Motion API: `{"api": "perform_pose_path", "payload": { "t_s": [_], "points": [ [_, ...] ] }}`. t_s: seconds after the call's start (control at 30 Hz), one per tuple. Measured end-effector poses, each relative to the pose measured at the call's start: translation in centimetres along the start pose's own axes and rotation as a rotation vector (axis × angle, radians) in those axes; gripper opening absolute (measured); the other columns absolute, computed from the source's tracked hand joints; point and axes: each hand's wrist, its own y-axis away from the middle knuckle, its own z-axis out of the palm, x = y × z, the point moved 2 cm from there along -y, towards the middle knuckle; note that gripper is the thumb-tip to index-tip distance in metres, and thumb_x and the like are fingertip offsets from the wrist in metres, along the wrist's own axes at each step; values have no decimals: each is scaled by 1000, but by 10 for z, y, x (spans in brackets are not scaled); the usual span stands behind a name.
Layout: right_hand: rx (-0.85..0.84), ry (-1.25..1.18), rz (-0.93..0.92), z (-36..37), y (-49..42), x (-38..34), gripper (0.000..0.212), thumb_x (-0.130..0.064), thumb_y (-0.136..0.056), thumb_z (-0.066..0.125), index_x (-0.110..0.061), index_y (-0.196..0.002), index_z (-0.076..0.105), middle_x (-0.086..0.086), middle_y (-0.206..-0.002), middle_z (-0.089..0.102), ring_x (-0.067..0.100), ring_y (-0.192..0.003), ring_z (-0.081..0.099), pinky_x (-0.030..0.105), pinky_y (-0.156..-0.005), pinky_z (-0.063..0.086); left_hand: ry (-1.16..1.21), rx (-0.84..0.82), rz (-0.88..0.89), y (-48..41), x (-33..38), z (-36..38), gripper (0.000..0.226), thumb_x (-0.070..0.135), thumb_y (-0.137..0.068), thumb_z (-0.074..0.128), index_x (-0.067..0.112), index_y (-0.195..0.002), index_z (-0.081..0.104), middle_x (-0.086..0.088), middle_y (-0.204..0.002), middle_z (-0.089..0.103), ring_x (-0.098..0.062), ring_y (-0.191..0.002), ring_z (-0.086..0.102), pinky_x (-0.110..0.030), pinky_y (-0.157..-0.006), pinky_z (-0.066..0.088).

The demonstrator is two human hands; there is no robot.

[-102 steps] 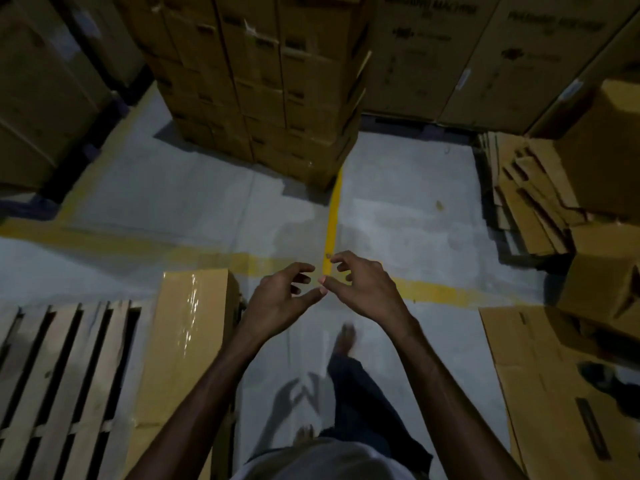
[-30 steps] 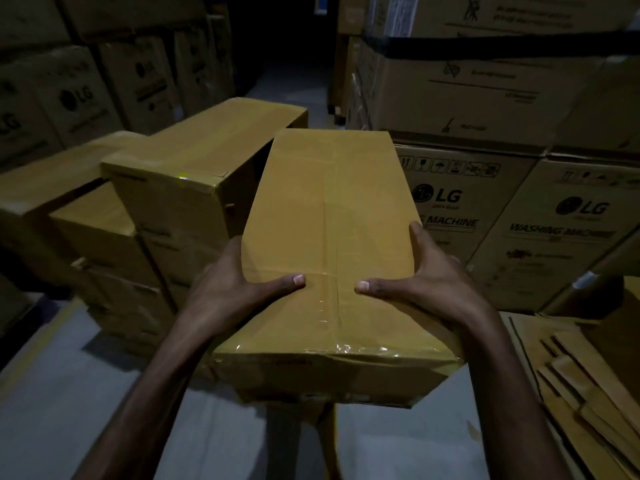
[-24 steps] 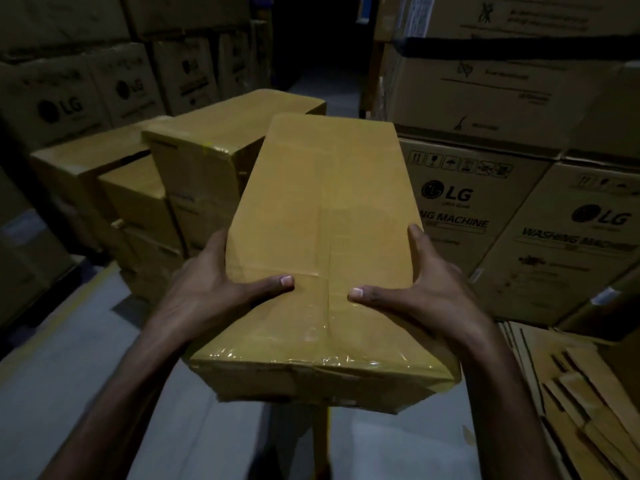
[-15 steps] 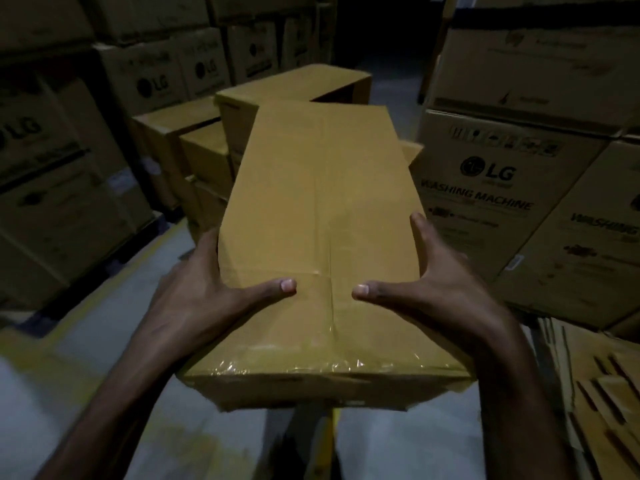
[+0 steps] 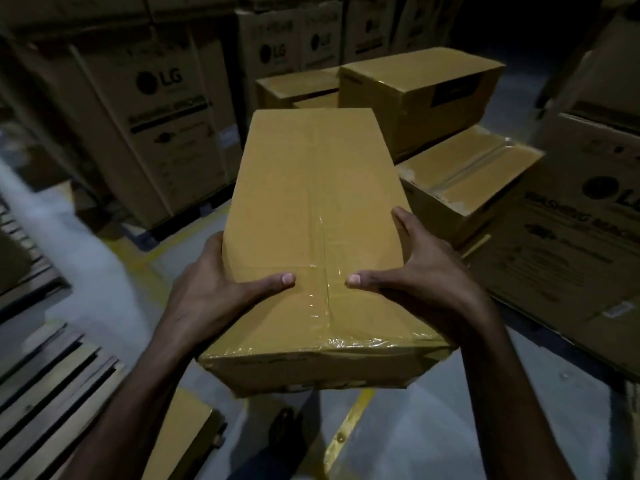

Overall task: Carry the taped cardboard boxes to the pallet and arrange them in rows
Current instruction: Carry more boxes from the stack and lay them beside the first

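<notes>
I hold a long taped cardboard box (image 5: 311,202) lengthwise in front of me, above the floor. My left hand (image 5: 214,296) grips its near left side and my right hand (image 5: 422,285) grips its near right side, both thumbs lying on the taped top. A stack of similar taped boxes (image 5: 460,168) stands behind it to the right. The wooden pallet (image 5: 41,382) shows at the lower left, with one taped box (image 5: 180,441) lying at its right edge, partly hidden by my left arm.
Large printed washing-machine cartons (image 5: 166,133) stand at the back left, and more of these cartons (image 5: 568,244) are at the right. A yellow floor line (image 5: 346,431) runs under the held box. My foot (image 5: 284,431) is on the grey floor below.
My hands were empty over the floor at first and now hold the box. Over the last second the view has swung left, bringing the pallet into sight at the lower left.
</notes>
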Motion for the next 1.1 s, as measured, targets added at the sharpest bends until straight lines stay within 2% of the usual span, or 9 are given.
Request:
{"api": "perform_pose_path", "payload": {
  "t_s": [0.1, 0.23, 0.37, 0.53, 0.67, 0.8, 0.93, 1.1],
  "points": [
    [-65, 6, -9, 26, -38, -18, 148, -78, -37, 77, -40, -164, 12, 2, -170, 22, 33, -153, 25, 54, -118, 32, 14, 43, -56, -22, -23, -16, 119, 78, -57, 81, 38, -156, 30, 13, -135, 52, -14, -111, 50, -35, -84, 44],
    [-154, 63, -17, 62, -116, -50, 146, -75, -40, 80, -38, -164, 13, 2, -170, 20, 34, -153, 23, 52, -119, 29, 70, 94, -135, -71, -58, -34, 114, 77, -58, 79, 34, -155, 35, 9, -136, 56, -15, -108, 51, -34, -80, 42],
    [-207, 113, -67, 102, -204, -95, 150, -78, -34, 78, -38, -163, 14, 4, -170, 20, 37, -154, 21, 56, -119, 28, 118, 162, -204, -139, -97, -61, 111, 76, -58, 79, 31, -152, 39, 11, -123, 54, -17, -105, 53, -34, -79, 42],
    [-238, 130, -152, 152, -301, -160, 150, -80, -33, 78, -36, -163, 17, 5, -169, 24, 35, -153, 26, 53, -119, 31, 193, 248, -266, -224, -144, -111, 110, 73, -57, 82, 33, -151, 40, 11, -122, 54, -18, -108, 54, -36, -82, 44],
    [-283, 136, -211, 194, -362, -210, 156, -89, -24, 74, -40, -161, 19, 3, -165, 33, 31, -147, 36, 49, -115, 36, 164, 335, -344, -268, -180, -153, 112, 80, -56, 83, 37, -149, 40, 13, -124, 55, -21, -115, 56, -43, -95, 49],
    [-368, 152, -315, 240, -416, -257, 147, -89, -34, 76, -37, -161, 23, 1, -158, 43, 27, -139, 45, 39, -107, 41, 187, 461, -427, -298, -219, -182, 108, 88, -53, 79, 40, -144, 46, 11, -126, 64, -23, -114, 64, -49, -99, 53],
    [-505, 193, -419, 298, -476, -305, 147, -94, -36, 75, -36, -161, 24, 3, -161, 42, 28, -141, 46, 43, -113, 43, 213, 588, -534, -321, -255, -204, 105, 90, -55, 76, 39, -142, 47, 15, -119, 64, -19, -107, 66, -47, -93, 56],
    [-730, 232, -558, 377, -550, -368, 125, -76, -58, 83, -36, -161, 24, 0, -162, 38, 27, -142, 43, 41, -110, 41, 224, 754, -712, -346, -291, -231, 112, 89, -52, 74, 35, -145, 45, 9, -126, 62, -22, -111, 63, -49, -95, 55]
  ]
}}
